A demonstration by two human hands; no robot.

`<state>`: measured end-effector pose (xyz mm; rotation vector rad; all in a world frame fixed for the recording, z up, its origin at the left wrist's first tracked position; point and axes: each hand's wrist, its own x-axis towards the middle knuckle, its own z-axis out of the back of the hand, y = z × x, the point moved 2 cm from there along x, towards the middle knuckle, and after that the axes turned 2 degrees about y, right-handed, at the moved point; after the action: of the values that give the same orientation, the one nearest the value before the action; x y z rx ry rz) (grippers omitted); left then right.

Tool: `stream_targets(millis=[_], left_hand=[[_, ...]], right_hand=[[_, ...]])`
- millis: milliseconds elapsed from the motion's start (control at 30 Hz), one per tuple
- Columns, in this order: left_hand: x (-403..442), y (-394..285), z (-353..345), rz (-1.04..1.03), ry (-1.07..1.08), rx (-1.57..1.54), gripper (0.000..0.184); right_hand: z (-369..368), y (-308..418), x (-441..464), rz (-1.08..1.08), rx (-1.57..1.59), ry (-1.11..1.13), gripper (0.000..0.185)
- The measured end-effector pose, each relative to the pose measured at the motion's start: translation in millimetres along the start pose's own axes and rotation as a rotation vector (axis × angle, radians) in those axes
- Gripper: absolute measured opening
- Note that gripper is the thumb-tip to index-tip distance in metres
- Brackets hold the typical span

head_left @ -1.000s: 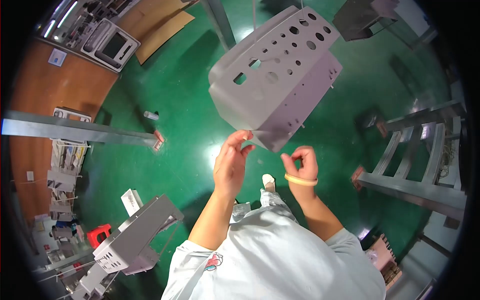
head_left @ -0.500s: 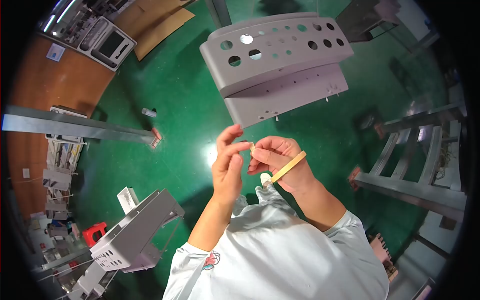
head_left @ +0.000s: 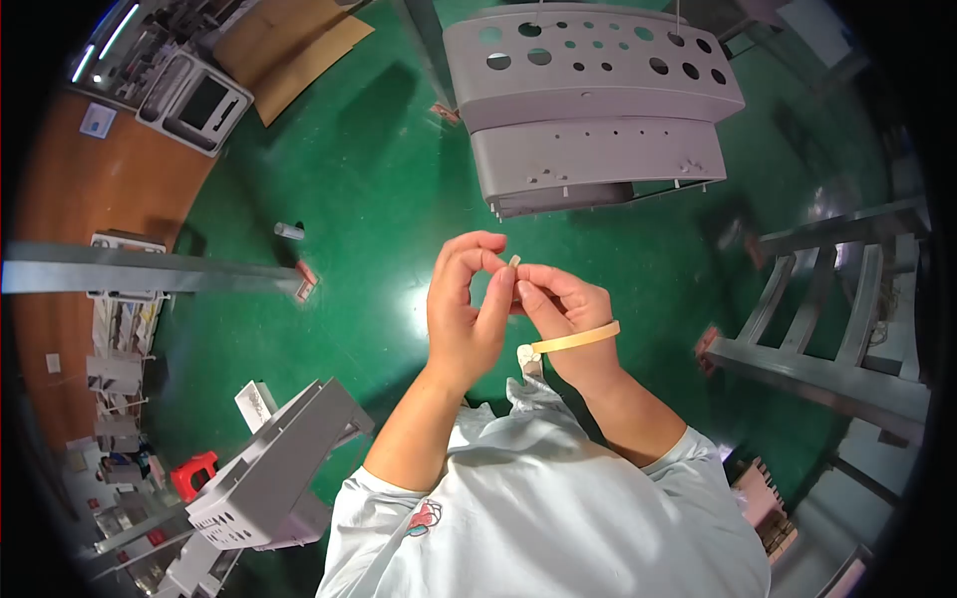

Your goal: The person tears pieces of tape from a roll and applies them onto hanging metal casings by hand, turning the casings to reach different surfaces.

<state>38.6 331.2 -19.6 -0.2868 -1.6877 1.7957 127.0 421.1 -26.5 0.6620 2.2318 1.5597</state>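
A glossy green floor (head_left: 349,189) fills the middle of the room, with bright reflections and darker shadow patches. Along the left, it meets an orange-brown surface (head_left: 130,179). At upper left, 2 white fluorescent tubes (head_left: 119,30) glow above a cluttered area, and flat brown cardboard (head_left: 299,60) lies nearby. 1 metal post (head_left: 150,269) reaches in from the left to a reddish foot; 1 more (head_left: 427,50) stands at the top. A red plastic stool (head_left: 192,475) is at lower left. On the right is a metal frame (head_left: 817,379) with parallel crossbars.
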Motion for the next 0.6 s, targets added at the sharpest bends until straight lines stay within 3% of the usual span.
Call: stream_targets(millis=[67, 167, 200, 267, 300, 367, 400, 467, 600], left_hand=[[18.5, 14.5, -6.6, -0.059, 0.027, 0.053, 0.003], [74.1, 59.5, -6.9, -0.227, -0.010, 0.105, 0.003], [96.0, 72.8, -8.3, -0.318, -0.069, 0.110, 0.005], [137.2, 83.5, -17.3, -0.342, -0.034, 0.187, 0.004], [153.4, 88.6, -23.8, -0.350, 0.007, 0.274, 0.004], [174.3, 100.9, -42.3, -0.309, 0.024, 0.136, 0.006], [181.6, 110.1, -49.1, -0.270, 0.046, 0.004, 0.010], [191.1, 125.6, -58.7, -0.303, 0.049, 0.007, 0.013], [204.5, 130.5, -72.4, -0.345, 0.014, 0.034, 0.012]], right_hand=[[12.3, -3.8, 15.3, -0.042, -0.005, 0.052, 0.026], [38.3, -45.0, 54.4, -0.460, 0.280, -0.100, 0.051], [49.3, -76.0, 72.1, -0.453, 0.276, -0.101, 0.051], [72.9, -118.4, 111.9, -0.038, -0.137, -0.416, 0.045], [78.5, -116.0, 125.7, -0.036, -0.145, -0.411, 0.045], [83.7, -108.5, 144.4, -0.196, 0.200, -0.266, 0.032], [87.7, -112.1, 148.9, -0.209, 0.195, -0.262, 0.032], [96.7, -120.4, 152.8, -0.184, 0.203, -0.272, 0.021], [106.0, -102.2, 158.4, -0.186, 0.135, -0.260, 0.020]])
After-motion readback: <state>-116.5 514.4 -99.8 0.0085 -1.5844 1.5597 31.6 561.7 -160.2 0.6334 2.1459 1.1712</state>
